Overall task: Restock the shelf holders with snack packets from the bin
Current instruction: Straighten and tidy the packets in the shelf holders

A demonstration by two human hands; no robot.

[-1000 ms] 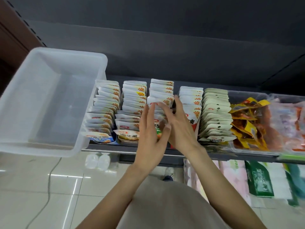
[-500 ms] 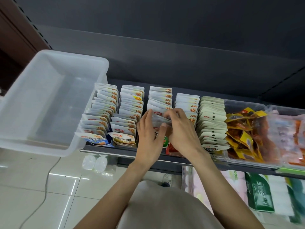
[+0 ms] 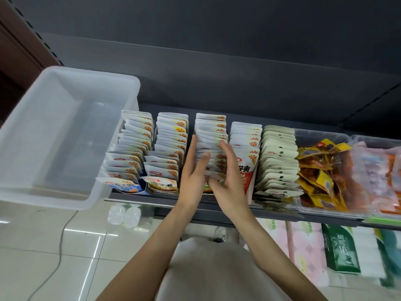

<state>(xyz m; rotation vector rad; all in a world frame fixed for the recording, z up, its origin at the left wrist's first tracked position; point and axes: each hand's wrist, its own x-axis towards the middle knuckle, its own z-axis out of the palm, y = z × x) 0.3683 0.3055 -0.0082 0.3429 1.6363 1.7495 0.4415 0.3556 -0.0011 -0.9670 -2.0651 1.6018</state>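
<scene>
A shop: shelf [image 3: 217, 203] of snack packets [image 3: 171, 148], tissue packs [image 3: 338, 250] below.

You have a single view, worn on your head, looking forward and steeply down at the shelf [image 3: 138, 199] from close in front. Its front edge crosses the middle of the frame; the dark back panel [image 3: 217, 61] fills the top, and the floor tiles [image 3: 43, 257] the lower left.

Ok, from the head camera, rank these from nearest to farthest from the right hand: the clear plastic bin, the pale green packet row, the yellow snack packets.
From the right hand:
1. Pale green packet row, just to its right.
2. Yellow snack packets, farther right in a clear holder.
3. Clear plastic bin, far left, past the left hand.
</scene>
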